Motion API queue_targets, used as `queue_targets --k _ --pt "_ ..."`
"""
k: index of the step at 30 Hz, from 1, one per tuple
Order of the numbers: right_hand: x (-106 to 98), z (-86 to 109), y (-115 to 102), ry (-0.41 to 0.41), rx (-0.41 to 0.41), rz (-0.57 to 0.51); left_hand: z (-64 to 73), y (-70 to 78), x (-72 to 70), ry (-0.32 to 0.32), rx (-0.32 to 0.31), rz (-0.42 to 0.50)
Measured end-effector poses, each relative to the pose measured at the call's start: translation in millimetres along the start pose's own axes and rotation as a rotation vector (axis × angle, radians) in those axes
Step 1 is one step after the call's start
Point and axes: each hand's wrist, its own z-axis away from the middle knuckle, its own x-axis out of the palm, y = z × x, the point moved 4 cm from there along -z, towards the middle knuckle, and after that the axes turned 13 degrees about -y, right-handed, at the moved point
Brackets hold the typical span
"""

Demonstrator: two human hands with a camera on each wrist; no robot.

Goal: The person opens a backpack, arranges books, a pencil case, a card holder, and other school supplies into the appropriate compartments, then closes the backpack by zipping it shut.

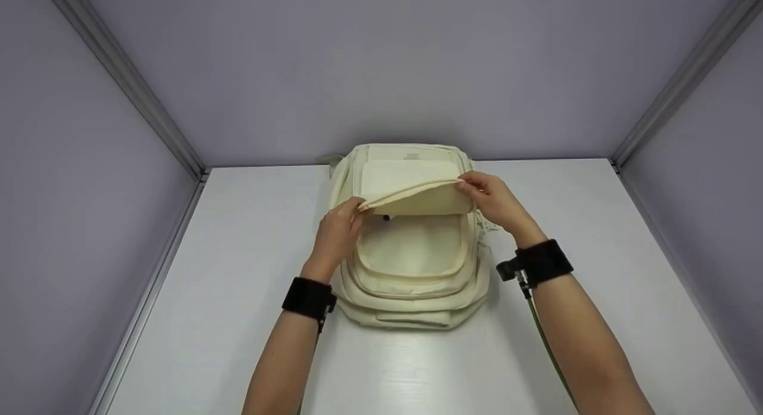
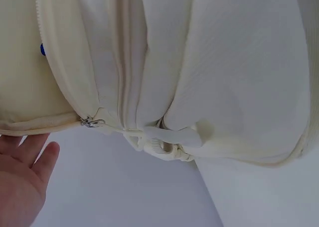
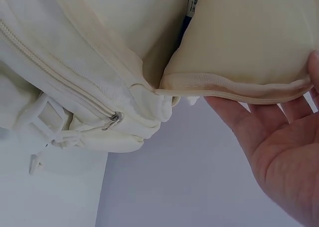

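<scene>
A cream backpack [image 1: 417, 287] lies on the white table, its front pocket unzipped and the pocket's flap [image 1: 426, 199] raised. At the flap's left corner, my left hand [image 1: 337, 233] pinches the edge. My right hand [image 1: 498, 203] grips the opposite corner between thumb and fingers. Under the flap shows a small dark blue thing [image 1: 386, 217], mostly hidden in the pocket. The right wrist view gives it a white barcode label [image 3: 194, 0] beside the blue. A metal zipper pull [image 2: 90, 122] sits at the pocket's corner in the left wrist view.
Pale walls [image 1: 405, 75] with grey metal corner rails [image 1: 131, 81] enclose the white table [image 1: 238, 266] at the back and sides. A strap buckle [image 3: 47, 117] hangs at the backpack's side. A cable [image 1: 545, 343] trails from the right wrist's black band [image 1: 543, 264].
</scene>
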Motion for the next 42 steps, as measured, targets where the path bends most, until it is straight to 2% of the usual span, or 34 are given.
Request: queue_targets --k 5,9,13,17,22,27,31,34,35,42 --pt "-0.9 -2.3 6.5 0.044 -0.028 0.034 -0.8 2.5 -1.6 0.056 0.021 -0.087" --pt "-1.0 -1.9 3.5 0.094 -0.066 0.042 -1.7 7.9 -6.6 0.101 0.017 -0.137" --pt "-2.4 6.4 -15.7 0.139 -0.098 0.04 -4.7 9.9 -11.9 0.114 -0.031 -0.1" --pt "-7.3 19.4 -35.5 0.159 -0.103 0.018 -8.2 5.6 -15.3 0.115 -0.126 -0.027" --pt "-18.4 33.5 -35.6 0.178 -0.101 -0.013 -11.6 -1.2 -18.2 0.125 -0.214 0.018" --pt "-30.9 53.7 -22.6 0.201 -0.09 0.009 -11.5 -6.1 -17.2 0.121 -0.238 0.043" --pt "-41.4 68.9 17.2 0.205 -0.025 0.108 -10.6 -8.2 -16.4 0.119 -0.249 0.052" --pt "-46.1 79.9 49.1 0.187 0.053 0.191 -9.9 -9.3 -16.5 0.123 -0.259 0.053" --pt "-46.1 85.1 53.9 0.179 0.084 0.225 -9.8 -9.8 -16.4 0.126 -0.261 0.051" --pt "-39.6 123.7 94.3 0.073 0.386 0.423 -8.5 -12.2 -11.7 0.13 -0.246 0.049"
